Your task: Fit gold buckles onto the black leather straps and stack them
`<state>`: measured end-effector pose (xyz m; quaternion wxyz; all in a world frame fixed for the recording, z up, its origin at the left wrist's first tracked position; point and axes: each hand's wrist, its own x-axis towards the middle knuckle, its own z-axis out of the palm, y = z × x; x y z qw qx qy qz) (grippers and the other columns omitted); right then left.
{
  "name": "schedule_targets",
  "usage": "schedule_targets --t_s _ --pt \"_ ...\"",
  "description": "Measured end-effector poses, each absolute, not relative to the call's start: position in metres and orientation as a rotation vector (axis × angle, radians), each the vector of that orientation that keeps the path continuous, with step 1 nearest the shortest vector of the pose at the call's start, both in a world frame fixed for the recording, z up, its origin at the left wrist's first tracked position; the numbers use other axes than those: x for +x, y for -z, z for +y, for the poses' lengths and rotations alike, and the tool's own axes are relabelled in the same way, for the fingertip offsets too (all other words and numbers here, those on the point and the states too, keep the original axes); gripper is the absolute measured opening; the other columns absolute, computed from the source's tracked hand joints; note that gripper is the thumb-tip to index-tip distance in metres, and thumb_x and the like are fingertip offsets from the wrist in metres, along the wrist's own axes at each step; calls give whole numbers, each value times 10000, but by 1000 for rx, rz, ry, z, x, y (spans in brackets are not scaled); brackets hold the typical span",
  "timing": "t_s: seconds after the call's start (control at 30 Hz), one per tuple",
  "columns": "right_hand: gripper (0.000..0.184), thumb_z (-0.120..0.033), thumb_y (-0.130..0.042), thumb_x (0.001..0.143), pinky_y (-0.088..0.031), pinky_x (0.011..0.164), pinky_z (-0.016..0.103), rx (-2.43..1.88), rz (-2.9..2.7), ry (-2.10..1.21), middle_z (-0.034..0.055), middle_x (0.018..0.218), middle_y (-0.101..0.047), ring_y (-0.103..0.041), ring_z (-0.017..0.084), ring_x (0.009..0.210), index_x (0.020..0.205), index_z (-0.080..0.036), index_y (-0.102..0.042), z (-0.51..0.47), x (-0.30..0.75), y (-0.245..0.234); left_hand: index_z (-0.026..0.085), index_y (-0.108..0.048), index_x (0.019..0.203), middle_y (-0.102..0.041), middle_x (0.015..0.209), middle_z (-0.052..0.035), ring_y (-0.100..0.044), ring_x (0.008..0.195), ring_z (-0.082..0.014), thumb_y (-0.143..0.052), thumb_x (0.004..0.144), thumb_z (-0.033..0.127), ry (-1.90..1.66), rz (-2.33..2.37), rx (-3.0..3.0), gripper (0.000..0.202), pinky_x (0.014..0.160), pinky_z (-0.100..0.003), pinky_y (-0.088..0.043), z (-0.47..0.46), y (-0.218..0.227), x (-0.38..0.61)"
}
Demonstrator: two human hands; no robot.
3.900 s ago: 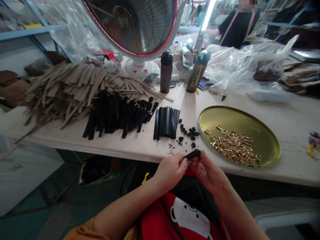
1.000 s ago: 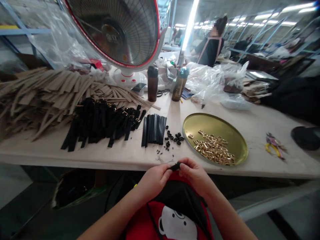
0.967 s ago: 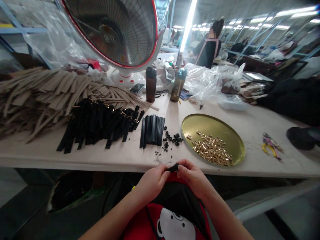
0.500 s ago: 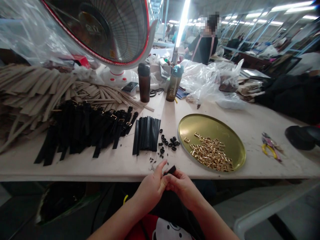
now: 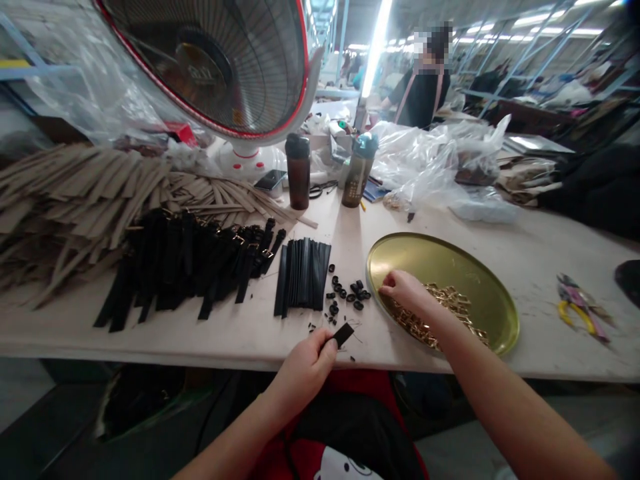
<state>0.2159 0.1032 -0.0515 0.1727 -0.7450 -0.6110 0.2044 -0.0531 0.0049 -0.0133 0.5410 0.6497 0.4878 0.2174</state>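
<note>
My left hand (image 5: pixel 311 360) pinches a black strap (image 5: pixel 343 334) near the table's front edge; the strap's end sticks out past the thumb. Over the left side of a round gold tray (image 5: pixel 445 250), my right hand (image 5: pixel 403 290) has its fingers closed together; what they hold, if anything, is hidden. Small gold buckles (image 5: pixel 457 307) are heaped in the tray, partly behind my right forearm. Left of the tray lie several small black loops (image 5: pixel 357 288). Beside them is a row of flat black strips (image 5: pixel 303 277).
Black straps with gold buckles (image 5: pixel 175 267) are piled on the left, before a heap of beige strips (image 5: pixel 75 193). Behind stand a fan (image 5: pixel 215 67), a dark bottle (image 5: pixel 299 175) and a second bottle (image 5: pixel 359 173). Yellow-and-pink pliers (image 5: pixel 580 310) lie right. A person (image 5: pixel 425 93) stands farther back.
My right hand has left the strap and moved right to the tray. My left hand still holds the strap. The view has shifted slightly.
</note>
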Motion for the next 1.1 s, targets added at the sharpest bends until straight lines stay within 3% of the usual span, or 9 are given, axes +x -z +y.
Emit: schedule_targets --t_s 0.1,0.2,0.33,0.57,0.83,1.03,1.1 --pt "146 -244 -602 674 -353 569 268 -2004 -1634 -615 5 563 -548 -507 149 571 584 -193 -498 78 196 39 164 -542 893 -568 767 2 -509 728 -136 -430 831 342 -572 1150 1531 220 674 -232 -375 1 7 -54" --pt "205 -353 -601 712 -402 571 257 -1571 -1234 -1111 -27 555 -537 -507 122 537 658 -202 -472 38 157 21 164 -539 986 -604 888 -17 -536 816 -150 -496 801 350 -703 1146 1485 266 740 -246 -392 -1 0 -51" --pt "227 -303 -687 655 -420 548 206 -1188 -791 -1484 -52 596 -540 -497 73 520 685 -197 -488 -11 101 6 147 -540 904 -608 795 -13 -547 723 -136 -488 804 385 -801 1098 1463 263 665 -232 -412 -8 -1 -47" --pt "242 -206 -739 549 -409 503 164 -1096 -539 -1534 -63 610 -546 -475 43 494 672 -184 -531 -40 70 11 156 -543 886 -607 795 -11 -560 746 -138 -490 803 368 -817 1143 1481 234 668 -228 -420 -25 6 -55" --pt "216 -309 -710 623 -433 601 212 -1202 -724 -1324 -33 684 -618 -535 96 605 750 -207 -569 -53 68 25 195 -546 913 -606 754 3 -557 690 -146 -477 799 356 -769 1320 1694 209 616 -236 -388 -38 11 -56" --pt "224 -418 -624 704 -423 553 225 -1337 -939 -1484 -26 615 -571 -513 112 564 756 -201 -609 -61 75 27 149 -541 792 -540 663 9 -494 619 -117 -482 774 365 -726 1254 1620 225 557 -208 -359 -27 11 -64" --pt "195 -388 -635 702 -447 629 240 -1342 -1129 -1456 11 771 -609 -556 138 690 764 -204 -636 -63 82 21 132 -543 776 -515 659 10 -465 609 -107 -492 761 369 -687 1215 1561 243 536 -197 -344 -21 9 -68"
